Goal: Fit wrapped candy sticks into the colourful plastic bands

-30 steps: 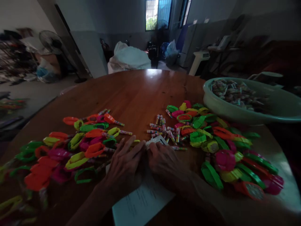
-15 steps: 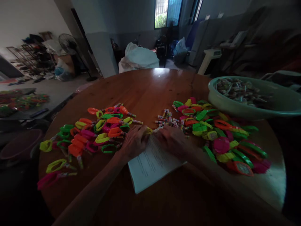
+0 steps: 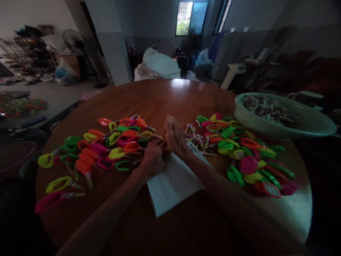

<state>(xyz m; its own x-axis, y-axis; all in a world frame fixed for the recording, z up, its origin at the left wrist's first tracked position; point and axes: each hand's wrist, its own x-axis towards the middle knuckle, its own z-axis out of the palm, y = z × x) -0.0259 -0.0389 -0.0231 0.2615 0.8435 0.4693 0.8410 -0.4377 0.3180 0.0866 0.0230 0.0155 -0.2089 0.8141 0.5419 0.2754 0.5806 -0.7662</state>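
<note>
Toy watches (image 3: 131, 146) in neon plastic: one heap left of centre, its edge just beside my left hand (image 3: 154, 158); another right of centre, well apart from my right hand (image 3: 174, 137). Left fingers curled, right fingers straight and together; cannot tell what either holds. Versus 0.5 s ago: right hand raised on edge, uncovering more of the printed paper (image 3: 174, 179); yellow piece at left fingertips now mostly hidden.

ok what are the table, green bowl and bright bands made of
Table: probably wood with a glossy varnish, going by its reddish brown tone and bright reflection. Bowl: likely smooth plastic, from its even green wall. Bands: apparently shiny plastic, given even neon colour.
</note>
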